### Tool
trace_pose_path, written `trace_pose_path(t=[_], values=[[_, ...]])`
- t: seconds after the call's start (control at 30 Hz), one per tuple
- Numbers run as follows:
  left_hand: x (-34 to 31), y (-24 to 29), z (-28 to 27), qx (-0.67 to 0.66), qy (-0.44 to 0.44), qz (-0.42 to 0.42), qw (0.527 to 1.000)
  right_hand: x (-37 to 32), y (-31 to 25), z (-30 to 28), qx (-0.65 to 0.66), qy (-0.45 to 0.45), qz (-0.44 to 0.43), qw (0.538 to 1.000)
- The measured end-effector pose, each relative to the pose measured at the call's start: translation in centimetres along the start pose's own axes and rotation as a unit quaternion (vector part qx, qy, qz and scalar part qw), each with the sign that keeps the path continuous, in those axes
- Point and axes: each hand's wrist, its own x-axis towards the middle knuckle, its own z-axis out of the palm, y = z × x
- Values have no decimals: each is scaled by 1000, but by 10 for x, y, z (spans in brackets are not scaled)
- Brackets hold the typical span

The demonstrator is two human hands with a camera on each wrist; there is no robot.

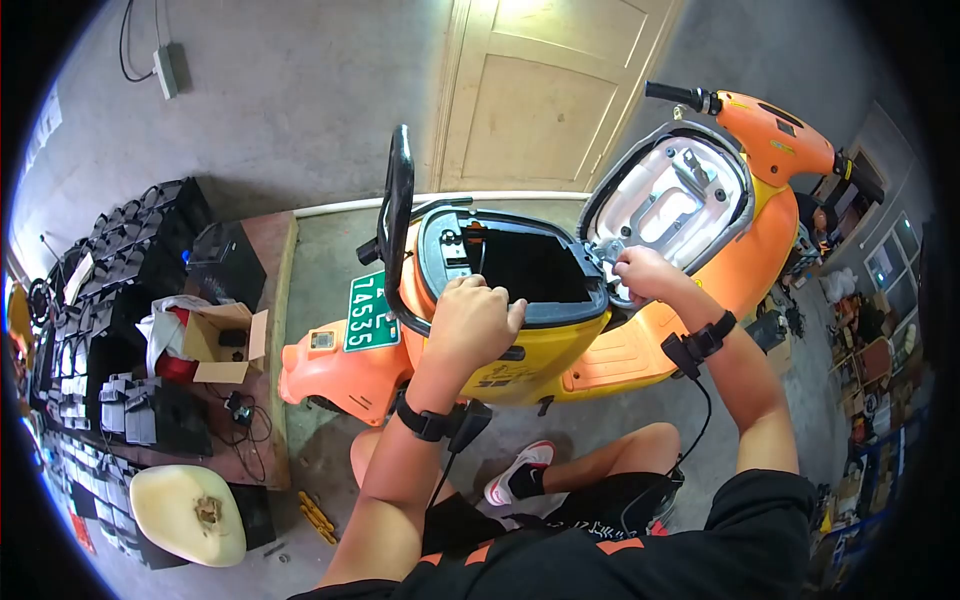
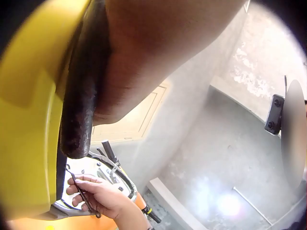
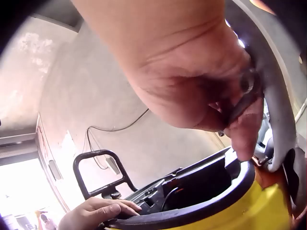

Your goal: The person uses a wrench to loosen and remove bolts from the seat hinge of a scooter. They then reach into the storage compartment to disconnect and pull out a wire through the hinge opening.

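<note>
An orange and yellow scooter (image 1: pixel 768 235) stands with its seat lid (image 1: pixel 735 205) tipped up, showing the pale underside. My left hand (image 1: pixel 472 322) rests on the near rim of the dark storage bin (image 1: pixel 535 262); in the right wrist view that hand (image 3: pixel 98 213) lies with its fingers relaxed over the rim. My right hand (image 1: pixel 648 275) is at the lid's hinge end of the bin. Seen from the left wrist, the right hand (image 2: pixel 105 196) holds a thin dark tool (image 2: pixel 82 192), whose ring end (image 3: pixel 248 81) shows in the right wrist view. The tool's other end is hidden there.
A black grab rail (image 1: pixel 397 200) rises behind the bin, above the green plate (image 1: pixel 370 312). Left of the scooter are stacked black units (image 1: pixel 140 245), an open carton (image 1: pixel 222 340) and a pale seat-shaped piece (image 1: pixel 180 505). Yellow-handled tools (image 1: pixel 317 517) lie on the floor.
</note>
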Motion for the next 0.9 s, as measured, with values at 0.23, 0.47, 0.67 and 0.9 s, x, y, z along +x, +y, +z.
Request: trace_pose_path(t=[0.23, 0.47, 0.67, 0.9], values=[[-1, -2, 3, -4, 6, 4, 1000, -9, -11, 9, -8, 13, -30, 999], [0, 0, 0, -6, -3, -5, 1000, -5, -8, 8, -36, -26, -32, 998], [-1, -3, 3, -6, 8, 4, 1000, -1, -7, 9, 12, -46, -12, 999], [0, -1, 3, -3, 9, 3, 1000, -1, -12, 21, 55, -6, 14, 998]])
